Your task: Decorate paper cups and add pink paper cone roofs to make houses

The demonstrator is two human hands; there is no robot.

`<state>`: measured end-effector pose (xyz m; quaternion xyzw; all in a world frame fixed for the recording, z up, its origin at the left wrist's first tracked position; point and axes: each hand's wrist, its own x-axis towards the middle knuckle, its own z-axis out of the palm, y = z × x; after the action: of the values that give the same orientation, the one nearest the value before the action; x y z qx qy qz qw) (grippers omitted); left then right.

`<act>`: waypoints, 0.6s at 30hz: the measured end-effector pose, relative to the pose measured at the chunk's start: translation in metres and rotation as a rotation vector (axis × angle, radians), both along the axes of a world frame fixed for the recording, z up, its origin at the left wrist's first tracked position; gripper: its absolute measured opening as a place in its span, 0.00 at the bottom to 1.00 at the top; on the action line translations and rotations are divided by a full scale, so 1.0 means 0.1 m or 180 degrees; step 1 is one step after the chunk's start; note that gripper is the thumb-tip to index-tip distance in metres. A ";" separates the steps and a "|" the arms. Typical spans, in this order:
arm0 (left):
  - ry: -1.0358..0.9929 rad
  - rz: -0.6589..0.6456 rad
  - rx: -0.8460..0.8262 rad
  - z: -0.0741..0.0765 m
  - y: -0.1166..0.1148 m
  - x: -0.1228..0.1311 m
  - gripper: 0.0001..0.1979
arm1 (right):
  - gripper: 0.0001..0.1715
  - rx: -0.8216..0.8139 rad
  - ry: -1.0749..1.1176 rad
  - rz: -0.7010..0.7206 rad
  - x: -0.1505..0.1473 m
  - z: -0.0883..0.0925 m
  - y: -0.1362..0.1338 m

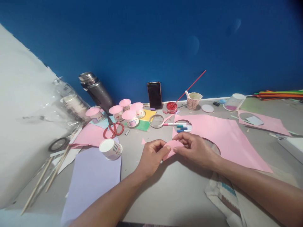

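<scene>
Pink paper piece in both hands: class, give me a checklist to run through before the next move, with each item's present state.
1. Pink paper piece held by both hands: ok.
2. Left hand grip on its left edge: ok.
3. Right hand fingers on its top right: ok.
4. Red scissors lying apart from the hands: ok.
5. Paper cup on the purple sheet, on its side: ok.
6. Piece's full outline: cannot tell, fingers cover it.

Both hands point(174, 151) hide much of the pink paper piece point(172, 146).
</scene>
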<state>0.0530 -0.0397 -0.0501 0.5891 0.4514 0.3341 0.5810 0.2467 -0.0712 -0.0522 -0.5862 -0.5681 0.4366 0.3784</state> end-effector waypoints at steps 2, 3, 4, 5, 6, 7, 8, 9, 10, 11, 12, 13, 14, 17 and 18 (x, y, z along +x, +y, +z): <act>0.0012 0.0023 -0.0018 0.00 0.01 -0.01 0.14 | 0.16 -0.0081 0.0168 0.0036 0.01 0.01 0.00; 0.0001 0.0054 -0.0038 0.00 0.02 -0.02 0.15 | 0.17 -0.0157 0.0296 0.0092 0.01 0.03 0.00; -0.0017 0.0092 -0.0048 0.00 0.03 -0.02 0.15 | 0.17 -0.0248 0.0428 0.0169 0.01 0.04 0.00; -0.0037 0.0134 -0.0044 0.00 0.04 -0.03 0.16 | 0.17 -0.0343 0.0541 0.0252 0.01 0.06 0.00; -0.0061 0.0173 -0.0034 -0.01 0.04 -0.03 0.17 | 0.17 -0.0422 0.0624 0.0322 0.01 0.07 0.00; -0.0095 0.0202 -0.0027 -0.02 0.05 -0.04 0.17 | 0.17 -0.0481 0.0679 0.0375 0.01 0.08 0.00; -0.0133 0.0216 -0.0032 -0.04 0.05 -0.04 0.17 | 0.18 -0.0522 0.0731 0.0412 0.00 0.08 0.00; -0.0173 0.0228 -0.0053 -0.05 0.06 -0.04 0.17 | 0.19 -0.0551 0.0796 0.0445 -0.01 0.08 0.00; -0.0211 0.0240 -0.0093 -0.07 0.06 -0.04 0.17 | 0.19 -0.0566 0.0871 0.0468 -0.02 0.07 0.00; -0.0248 0.0252 -0.0139 -0.08 0.06 -0.04 0.17 | 0.19 -0.0579 0.0946 0.0478 -0.03 0.06 0.00; -0.0279 0.0264 -0.0179 -0.10 0.05 -0.04 0.17 | 0.19 -0.0600 0.1013 0.0475 -0.04 0.05 0.00; -0.0299 0.0272 -0.0209 -0.10 0.05 -0.04 0.17 | 0.20 -0.0626 0.1065 0.0455 -0.05 0.04 0.00; -0.0312 0.0280 -0.0227 -0.11 0.05 -0.04 0.17 | 0.20 -0.0656 0.1101 0.0422 -0.06 0.02 0.00; -0.0313 0.0312 -0.0225 -0.12 0.04 -0.03 0.17 | 0.23 -0.0741 0.1139 0.0358 -0.08 0.00 0.00; -0.0306 0.0322 -0.0223 -0.12 0.04 -0.03 0.17 | 0.23 -0.0752 0.1142 0.0352 -0.08 0.00 0.00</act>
<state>0.0499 -0.0354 -0.0617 0.5281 0.4635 0.3749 0.6047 0.2388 -0.0715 -0.0523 -0.5073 -0.4679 0.6174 0.3775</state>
